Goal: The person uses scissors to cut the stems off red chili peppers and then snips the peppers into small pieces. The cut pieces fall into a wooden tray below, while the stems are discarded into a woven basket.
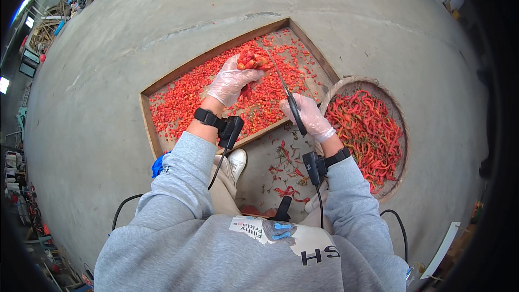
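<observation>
My left hand (231, 79), in a clear plastic glove, grips a bunch of red chili peppers (253, 60) above the wooden tray (215, 52). Cut red chili pieces (182, 105) are spread over much of the tray's bottom. In my gloved right hand (310, 115) is a knife (296, 113) with a black handle. Its thin blade points away from me, and its tip is close to the right side of the bunch. Whether the blade touches the peppers I cannot tell.
On the right, a round woven basket (405, 142) of whole red chilies (365, 138) stands against the tray's corner. Chili scraps and stems (286, 152) litter the concrete floor (101, 129) between my shoes. Cables run from both wrist devices. Stored clutter (48, 28) lines the left wall.
</observation>
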`<state>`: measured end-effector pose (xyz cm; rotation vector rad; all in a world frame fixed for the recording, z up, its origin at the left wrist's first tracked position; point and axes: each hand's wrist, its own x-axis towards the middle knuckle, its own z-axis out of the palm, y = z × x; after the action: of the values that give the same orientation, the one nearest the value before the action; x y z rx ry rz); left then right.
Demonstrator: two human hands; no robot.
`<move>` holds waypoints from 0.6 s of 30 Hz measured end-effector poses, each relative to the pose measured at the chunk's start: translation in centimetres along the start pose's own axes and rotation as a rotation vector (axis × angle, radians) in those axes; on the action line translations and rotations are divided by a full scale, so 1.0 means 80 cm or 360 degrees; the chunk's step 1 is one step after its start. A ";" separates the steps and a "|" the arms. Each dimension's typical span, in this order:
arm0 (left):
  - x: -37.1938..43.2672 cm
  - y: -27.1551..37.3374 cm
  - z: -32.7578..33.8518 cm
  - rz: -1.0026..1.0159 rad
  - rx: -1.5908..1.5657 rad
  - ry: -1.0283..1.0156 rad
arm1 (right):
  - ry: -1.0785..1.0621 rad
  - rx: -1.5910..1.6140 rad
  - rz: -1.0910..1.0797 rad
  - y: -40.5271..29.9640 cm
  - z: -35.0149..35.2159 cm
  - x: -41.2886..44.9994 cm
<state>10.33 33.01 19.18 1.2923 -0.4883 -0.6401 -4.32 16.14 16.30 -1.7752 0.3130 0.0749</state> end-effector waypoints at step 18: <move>0.000 0.002 0.007 0.0009 0.0222 0.0045 | 0.0103 -0.0436 -0.0220 0.020 -0.007 0.002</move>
<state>10.02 32.64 19.47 1.4294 -0.5206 -0.5907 -4.62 15.22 14.90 -2.0696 0.2335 -0.0405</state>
